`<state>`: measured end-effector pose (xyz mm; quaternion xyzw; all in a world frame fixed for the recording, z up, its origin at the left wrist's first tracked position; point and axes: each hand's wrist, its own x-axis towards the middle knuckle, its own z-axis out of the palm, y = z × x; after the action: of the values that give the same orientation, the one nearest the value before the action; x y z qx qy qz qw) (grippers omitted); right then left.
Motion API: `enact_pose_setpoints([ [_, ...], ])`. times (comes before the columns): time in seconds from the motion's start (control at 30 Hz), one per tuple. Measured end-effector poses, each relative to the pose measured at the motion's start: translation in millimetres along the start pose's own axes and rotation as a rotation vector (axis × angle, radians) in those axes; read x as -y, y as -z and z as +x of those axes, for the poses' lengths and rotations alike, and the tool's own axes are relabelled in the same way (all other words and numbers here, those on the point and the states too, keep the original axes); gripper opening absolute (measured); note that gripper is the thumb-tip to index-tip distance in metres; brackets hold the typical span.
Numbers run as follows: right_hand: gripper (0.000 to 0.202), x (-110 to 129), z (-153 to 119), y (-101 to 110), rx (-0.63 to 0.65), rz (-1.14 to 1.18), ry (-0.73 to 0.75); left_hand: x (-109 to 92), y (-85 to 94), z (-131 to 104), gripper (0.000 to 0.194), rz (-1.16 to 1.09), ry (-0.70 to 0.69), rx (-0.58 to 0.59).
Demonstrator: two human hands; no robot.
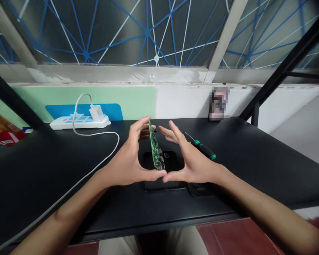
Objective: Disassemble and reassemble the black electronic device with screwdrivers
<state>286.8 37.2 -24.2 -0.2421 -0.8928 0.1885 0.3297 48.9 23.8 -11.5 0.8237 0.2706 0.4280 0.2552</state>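
A green circuit board (154,147) stands on edge, tilted, above the table, with metal connectors at its near end. My left hand (134,154) grips it between the thumb at the near end and the fingers at the far end. To its right, my right hand (184,152) is spread, fingers apart from the board; its thumb tip meets my left thumb near the board's lower end. Under the hands lies a black plastic case part (164,186), partly hidden. Another black piece (200,191) is beside it, beneath my right wrist.
A screwdriver (206,149) with a green and black handle lies right of my hands. On the left, a white power strip (69,123) holds a charger (96,112), its cable crossing the black table (244,177). A red packet (6,131) is far left; a pixelated box (218,104) stands behind.
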Motion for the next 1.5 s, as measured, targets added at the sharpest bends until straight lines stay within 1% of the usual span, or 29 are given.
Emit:
enact_pose_setpoints([
  [0.13, 0.14, 0, 0, 0, 0.051, 0.015, -0.001, 2, -1.2, 0, 0.116, -0.015, -0.014, 0.014],
  [0.33, 0.139, 2, 0, 1, 0.065, 0.02, -0.039, 3, -1.6, 1, 0.116, -0.044, -0.056, 0.016],
  [0.47, 0.14, 2, -1, 0, 0.032, 0.025, -0.033, 3, -0.8, 2, 0.119, -0.011, -0.061, 0.013],
  [0.67, 0.136, 1, 1, -1, 0.003, 0.005, -0.023, 4, -0.3, 3, 0.118, 0.02, -0.042, 0.022],
  [0.8, 0.137, -1, -1, 1, -0.017, -0.043, -0.071, 6, 2.6, 2, 0.121, 0.052, -0.024, 0.035],
  [0.97, 0.135, -6, -3, 3, -0.055, -0.147, -0.13, 7, 7.7, 3, 0.126, 0.068, 0.018, 0.017],
  [1.13, 0.132, -7, -2, 6, -0.034, -0.173, -0.143, 8, 8.8, 5, 0.122, 0.02, 0.035, 0.015],
  [1.33, 0.131, -6, -3, 8, 0.007, -0.175, -0.134, 6, 12.9, 4, 0.125, -0.012, 0.053, 0.068],
  [1.5, 0.129, -6, -2, 11, 0.008, -0.23, -0.101, 6, 17.4, 3, 0.124, 0.101, 0.036, 0.117],
])
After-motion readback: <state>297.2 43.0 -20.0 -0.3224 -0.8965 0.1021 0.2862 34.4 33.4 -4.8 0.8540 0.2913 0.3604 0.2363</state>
